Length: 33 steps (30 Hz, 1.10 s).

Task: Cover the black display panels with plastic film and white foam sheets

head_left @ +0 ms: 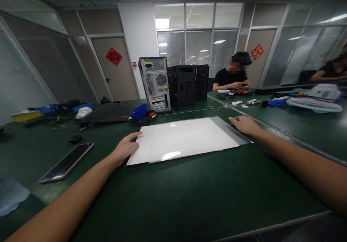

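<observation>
A thin, flat, rectangular white panel (189,137) with a glossy face lay between the person's two bare hands, low over a dark green tabletop (189,202); whether it rested fully on the surface could not be told. Its long axis ran from the left hand (125,150) across to the right hand (245,125), slanting so that the right end sat a little farther away than the left. The left hand was closed around the panel's left end, thumb and forefinger showing over the edge. The right hand was partly curled, its fingertips at the outer edge of the right end; whether they had hold of it could not be told. Beyond the hands, a red paper diamond (114,56) on the left door bore the Chinese character 福; a second red paper diamond (257,51), on the right door, carried gold lettering too blurred to read. Yellow labels on a silver-grey metal computer tower (158,85), behind the panel, were too small to make out. The panel's face shone with bright reflections near its far and near edges; a plain, matt-looking white band crossed its left end, and a smooth grey strip (233,132) its right.
</observation>
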Available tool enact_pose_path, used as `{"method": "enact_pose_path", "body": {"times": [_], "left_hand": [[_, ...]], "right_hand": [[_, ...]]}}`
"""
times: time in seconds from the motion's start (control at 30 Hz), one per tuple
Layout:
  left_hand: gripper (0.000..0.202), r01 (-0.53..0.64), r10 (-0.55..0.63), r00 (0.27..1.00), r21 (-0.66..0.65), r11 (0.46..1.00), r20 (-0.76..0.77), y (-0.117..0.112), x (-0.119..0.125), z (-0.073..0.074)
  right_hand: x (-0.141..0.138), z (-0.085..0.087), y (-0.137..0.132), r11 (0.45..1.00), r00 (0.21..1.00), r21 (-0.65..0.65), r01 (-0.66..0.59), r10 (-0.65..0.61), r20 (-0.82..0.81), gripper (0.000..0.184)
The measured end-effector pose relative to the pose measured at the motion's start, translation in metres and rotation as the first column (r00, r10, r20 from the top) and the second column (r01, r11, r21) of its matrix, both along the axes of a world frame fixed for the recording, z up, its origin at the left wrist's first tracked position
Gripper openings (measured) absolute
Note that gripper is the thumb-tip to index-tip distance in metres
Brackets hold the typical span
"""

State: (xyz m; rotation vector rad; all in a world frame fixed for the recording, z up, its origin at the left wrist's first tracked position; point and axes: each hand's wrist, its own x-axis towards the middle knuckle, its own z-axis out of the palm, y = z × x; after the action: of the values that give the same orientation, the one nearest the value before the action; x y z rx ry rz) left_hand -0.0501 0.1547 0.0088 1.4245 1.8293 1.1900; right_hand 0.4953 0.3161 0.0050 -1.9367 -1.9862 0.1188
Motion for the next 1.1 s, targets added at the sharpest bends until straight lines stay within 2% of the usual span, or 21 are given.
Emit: {"method": "enact_pose_path", "body": {"times": [0.27,0.5,0.73,0.9,1.1], "left_hand": [[0.059,-0.003,0.002,0.999,-0.023,1.0,-0.032,0.002,-0.002,-0.001],[0.074,0.076,-0.08,0.992,-0.048,0.996,-0.093,0.001,-0.006,-0.002],[0.076,0.101,-0.104,0.989,-0.038,0.994,-0.106,0.003,-0.008,-0.006],[0.075,0.099,-0.103,0.988,-0.04,0.994,-0.112,0.004,-0.01,-0.008],[0.068,0.086,-0.09,0.99,-0.04,0.996,-0.11,0.004,-0.007,-0.007]], "right_hand": [[-0.003,-0.002,0.001,0.999,0.988,-0.001,-0.04,0.039,-0.147,0.064],[-0.009,-0.003,-0.003,0.998,0.971,-0.012,-0.057,0.053,-0.233,0.06],[-0.018,-0.001,-0.008,0.996,0.954,-0.014,-0.092,0.084,-0.288,0.06],[-0.023,0.0,-0.011,0.994,0.959,0.002,-0.11,0.106,-0.264,0.061],[-0.024,-0.003,-0.011,0.992,0.987,0.027,-0.119,0.122,-0.104,0.057]]}}
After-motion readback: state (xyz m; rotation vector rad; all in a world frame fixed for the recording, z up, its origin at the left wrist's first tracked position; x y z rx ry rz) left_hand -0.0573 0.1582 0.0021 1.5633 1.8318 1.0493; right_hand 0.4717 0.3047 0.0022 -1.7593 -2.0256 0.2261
